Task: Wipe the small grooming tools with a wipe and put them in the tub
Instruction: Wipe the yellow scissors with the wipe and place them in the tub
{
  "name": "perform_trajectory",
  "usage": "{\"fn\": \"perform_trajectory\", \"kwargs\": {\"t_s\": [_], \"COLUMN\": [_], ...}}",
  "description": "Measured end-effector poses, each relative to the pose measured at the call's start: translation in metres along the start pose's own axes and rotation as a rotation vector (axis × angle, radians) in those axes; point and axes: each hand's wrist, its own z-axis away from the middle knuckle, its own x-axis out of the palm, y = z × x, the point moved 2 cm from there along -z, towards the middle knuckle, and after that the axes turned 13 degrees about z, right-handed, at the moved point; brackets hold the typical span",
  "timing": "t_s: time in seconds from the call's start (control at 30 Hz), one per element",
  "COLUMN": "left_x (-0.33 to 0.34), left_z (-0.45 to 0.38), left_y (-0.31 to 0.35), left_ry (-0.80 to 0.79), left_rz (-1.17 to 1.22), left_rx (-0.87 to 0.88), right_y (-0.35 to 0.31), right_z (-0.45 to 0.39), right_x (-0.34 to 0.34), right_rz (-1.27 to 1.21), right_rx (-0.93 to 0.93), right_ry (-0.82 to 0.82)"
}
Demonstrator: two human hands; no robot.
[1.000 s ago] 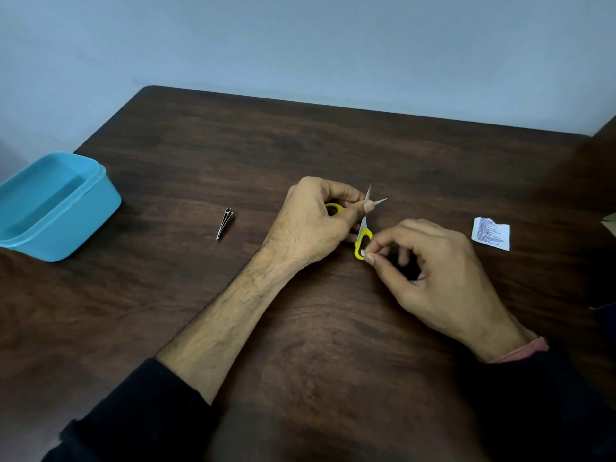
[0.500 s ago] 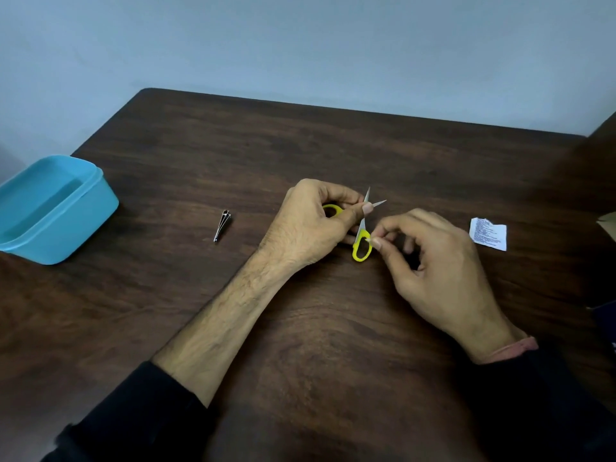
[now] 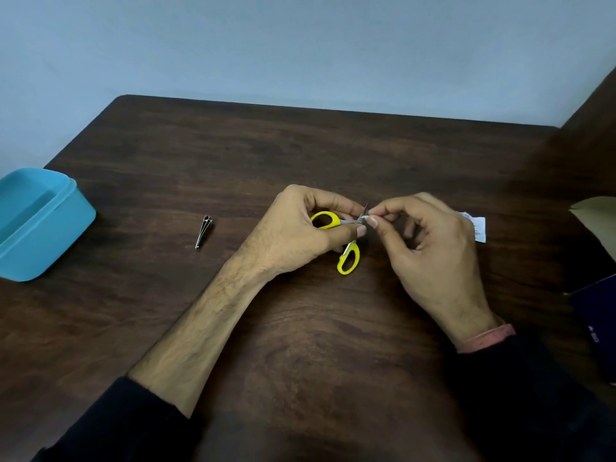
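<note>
Scissors: small yellow-handled scissors (image 3: 346,241) held just above the middle of the dark wooden table (image 3: 300,155), blades spread apart; one handle loop sits inside the left hand, the other hangs down toward the person
Left hand: the left hand (image 3: 296,231) has its fingers and thumb curled round the scissors near the pivot, steadying them
Right hand: the right hand (image 3: 430,241) pinches thumb and forefinger together at the blades, with a small pale scrap at the fingertips that looks like the wipe; too small to be sure
Long axis: one blade points away from the person, the other runs sideways into the right fingertips
Nail clipper: a metal nail clipper (image 3: 203,232) lies flat to the left of the left hand, well apart from it, its length running roughly toward and away from the person
Tub: the blue tub (image 3: 71,225) stands open at the far left edge, beyond the clipper
Nearer hand: the left hand is nearer both clipper and tub, so a drop-off probably travels leftward
Wrapper: a white printed wrapper (image 3: 480,230) lies just behind the right hand
</note>
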Motion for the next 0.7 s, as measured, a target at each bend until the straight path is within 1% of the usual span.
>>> {"fn": "perform_trajectory", "kwargs": {"t_s": [0.1,0.23,0.27,0.37,0.4,0.5,0.63,0.7], "left_x": [0.0,0.0,-0.001,-0.001,-0.001,-0.002,-0.001,-0.001], "left_z": [0.001,0.002,0.002,0.001,0.001,0.0,-0.001,-0.001], "left_y": [0.001,0.001,0.001,0.001,0.002,0.0,-0.002,-0.001], "left_ry": [-0.016,-0.04,-0.042,-0.061,-0.071,-0.086,-0.067,-0.071], "left_rz": [0.01,0.015,0.01,0.03,0.047,0.085,0.058,0.051], "left_rx": [0.001,0.021,0.022,0.011,0.009,0.017,0.011,0.013], "right_y": [0.002,-0.008,-0.006,0.004,0.004,-0.005,0.001,0.001], "right_z": [-0.001,0.002,0.002,-0.002,-0.002,0.002,-0.001,-0.001], "right_x": [-0.003,0.0,0.0,-0.002,-0.002,0.0,-0.006,-0.007], "right_rz": [0.023,0.026,0.038,0.06,0.069,0.1,0.024,0.005], "right_rx": [0.038,-0.051,-0.046,0.056,0.055,-0.028,0.052,0.044], "right_ry": [0.031,-0.031,-0.028,0.016,0.013,-0.004,0.087,0.09]}}
